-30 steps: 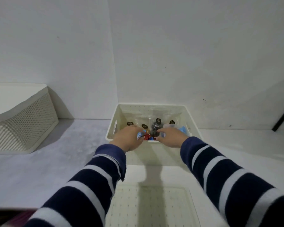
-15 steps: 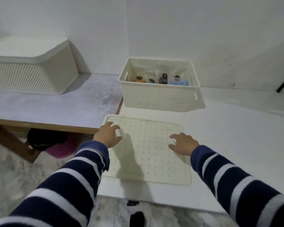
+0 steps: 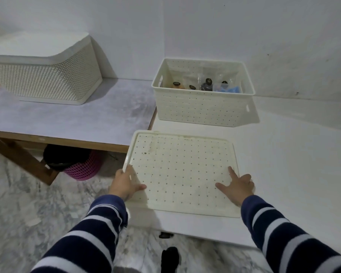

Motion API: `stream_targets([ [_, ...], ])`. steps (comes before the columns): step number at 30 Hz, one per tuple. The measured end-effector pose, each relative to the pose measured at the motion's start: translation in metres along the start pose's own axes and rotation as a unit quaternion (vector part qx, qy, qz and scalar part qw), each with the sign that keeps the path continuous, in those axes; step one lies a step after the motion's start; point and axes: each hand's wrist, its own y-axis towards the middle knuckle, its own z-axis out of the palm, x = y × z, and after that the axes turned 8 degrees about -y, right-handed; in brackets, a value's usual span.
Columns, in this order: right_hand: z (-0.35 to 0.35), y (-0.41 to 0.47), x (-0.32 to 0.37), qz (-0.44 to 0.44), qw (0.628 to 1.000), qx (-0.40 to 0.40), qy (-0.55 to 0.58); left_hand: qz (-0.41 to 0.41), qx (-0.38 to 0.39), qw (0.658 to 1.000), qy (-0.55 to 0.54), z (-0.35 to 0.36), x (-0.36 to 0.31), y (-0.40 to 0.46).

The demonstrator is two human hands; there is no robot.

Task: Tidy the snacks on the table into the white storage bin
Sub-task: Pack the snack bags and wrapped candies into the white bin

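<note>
My hands have slid back to the lid's [image 3: 182, 172] near corners: my left hand [image 3: 124, 184] grips its left edge, while my right hand [image 3: 237, 187] lies spread on top, holding nothing. The snacks [image 3: 206, 86] already sit in the bin [image 3: 197, 110] beyond, so I judge closing comes next: lift the lid level and seat it on the rim.

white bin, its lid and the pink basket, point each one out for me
white storage bin [image 3: 201, 110], head view, on its dotted front wall
lid [image 3: 182, 168], head view, on the middle of its perforated face
pink basket [image 3: 84, 167], head view, on its mesh side under the wooden table
</note>
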Motion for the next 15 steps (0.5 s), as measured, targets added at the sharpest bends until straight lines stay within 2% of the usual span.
stream_targets([
  [5, -0.021, -0.012, 0.001, -0.005, 1.0, -0.019, 0.017, 0.013, -0.013, 1.0, -0.015, -0.012, -0.012, -0.017],
  [11, -0.079, -0.028, 0.007, -0.047, 0.993, -0.092, 0.062, 0.076, -0.062, 0.994, -0.041, -0.043, -0.055, -0.032],
  [15, -0.12, -0.029, 0.009, -0.065, 0.985, -0.135, 0.085, 0.11, -0.085, 0.99, -0.018, -0.064, -0.092, -0.032],
])
